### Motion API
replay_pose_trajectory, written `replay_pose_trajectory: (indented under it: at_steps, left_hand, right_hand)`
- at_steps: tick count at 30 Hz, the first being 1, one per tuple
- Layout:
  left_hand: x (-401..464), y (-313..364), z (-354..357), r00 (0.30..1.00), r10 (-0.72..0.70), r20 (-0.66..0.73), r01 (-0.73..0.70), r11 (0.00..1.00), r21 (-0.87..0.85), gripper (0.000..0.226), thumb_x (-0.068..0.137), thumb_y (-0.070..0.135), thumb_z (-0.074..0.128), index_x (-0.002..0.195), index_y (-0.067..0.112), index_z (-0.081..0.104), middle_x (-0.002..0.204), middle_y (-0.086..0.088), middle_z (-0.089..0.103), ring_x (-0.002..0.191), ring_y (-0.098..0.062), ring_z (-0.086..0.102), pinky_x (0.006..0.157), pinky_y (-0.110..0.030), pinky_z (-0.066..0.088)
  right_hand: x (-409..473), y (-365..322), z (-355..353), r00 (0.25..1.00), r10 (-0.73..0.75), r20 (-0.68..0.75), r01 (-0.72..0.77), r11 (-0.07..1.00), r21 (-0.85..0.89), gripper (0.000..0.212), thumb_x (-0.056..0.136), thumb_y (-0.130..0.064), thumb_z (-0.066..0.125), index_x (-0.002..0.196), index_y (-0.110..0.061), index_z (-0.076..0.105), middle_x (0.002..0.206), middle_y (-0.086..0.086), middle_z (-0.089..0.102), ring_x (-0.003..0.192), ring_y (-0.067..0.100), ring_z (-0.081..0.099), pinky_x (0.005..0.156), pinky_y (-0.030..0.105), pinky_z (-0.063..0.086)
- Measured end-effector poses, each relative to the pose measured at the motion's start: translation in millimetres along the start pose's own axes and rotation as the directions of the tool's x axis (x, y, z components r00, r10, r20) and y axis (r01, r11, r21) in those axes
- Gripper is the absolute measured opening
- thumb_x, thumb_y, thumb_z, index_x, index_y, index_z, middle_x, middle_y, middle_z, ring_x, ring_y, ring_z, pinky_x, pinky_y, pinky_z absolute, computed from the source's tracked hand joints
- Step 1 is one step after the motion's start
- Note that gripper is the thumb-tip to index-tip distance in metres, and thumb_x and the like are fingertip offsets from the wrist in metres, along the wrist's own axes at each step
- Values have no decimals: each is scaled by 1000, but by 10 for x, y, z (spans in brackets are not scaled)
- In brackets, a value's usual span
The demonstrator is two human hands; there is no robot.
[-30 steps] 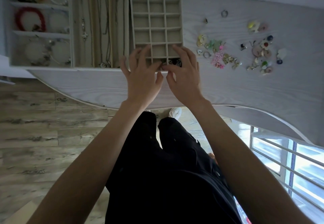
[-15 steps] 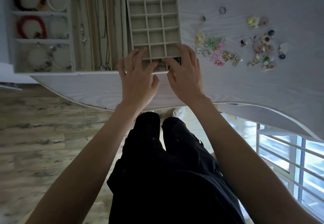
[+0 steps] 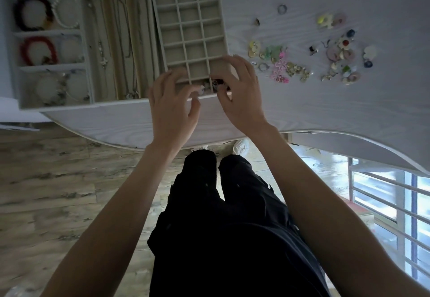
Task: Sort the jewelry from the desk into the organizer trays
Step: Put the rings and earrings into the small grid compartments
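Both hands at the grid tray's near row

My left hand [image 3: 173,108] and right hand [image 3: 239,92] hover with released grip over the grid tray [image 3: 190,34]; loose jewelry [image 3: 290,68] lies scattered on the worktop [image 3: 325,110] to its right.

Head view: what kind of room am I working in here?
Probably a room at home, likely a bedroom or dressing area: a pale wood-grain desk holding jewelry trays, wood-look plank floor, and a barred window at low right.
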State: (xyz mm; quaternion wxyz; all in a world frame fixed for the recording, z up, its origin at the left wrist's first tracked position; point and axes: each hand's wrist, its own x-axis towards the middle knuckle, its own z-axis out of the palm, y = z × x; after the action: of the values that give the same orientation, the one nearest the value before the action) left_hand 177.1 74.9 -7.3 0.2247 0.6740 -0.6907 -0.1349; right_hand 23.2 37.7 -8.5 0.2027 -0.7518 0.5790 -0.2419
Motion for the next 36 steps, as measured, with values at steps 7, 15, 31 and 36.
replay_pose_trajectory:
  at_steps: [7,15,31,36]
  left_hand:
    - [240,831,50,969,227,95,-169,894,-414,20,95,16,51,106,8,64,96,1,68,88,-10,63,82,-26,50]
    - [1123,2122,1222,842,428,328,-356,898,-258,29,89,18,54,116,13,62,115,-6,63,106,-26,53,89,-35,43]
    - [1483,2181,1660,880,363,306,-393,919,41,25,89,24,55,112,20,63,119,2,62,116,-24,47,92,-35,30]
    - [1330,2278,1659,827,481,291,-500,866,-11,22,83,32,59,100,24,70,107,2,65,108,-25,52,87,-35,33]
  right_hand:
    - [-487,484,-846,977,108,-183,-110,994,2,25,86,-7,49,99,-10,70,95,2,70,96,23,61,85,39,49]
    - [-378,1869,-1784,879,424,-219,-460,874,-154,22,89,-14,53,103,-14,70,99,9,70,92,29,62,79,35,46]
    - [279,2569,-1699,969,241,45,-222,940,-260,35,86,-8,53,119,-16,58,119,9,56,110,30,46,92,35,38]
    - [-20,2521,-1750,971,208,119,-160,933,-321,22,84,-16,60,106,-12,64,104,12,60,99,32,49,82,35,35]
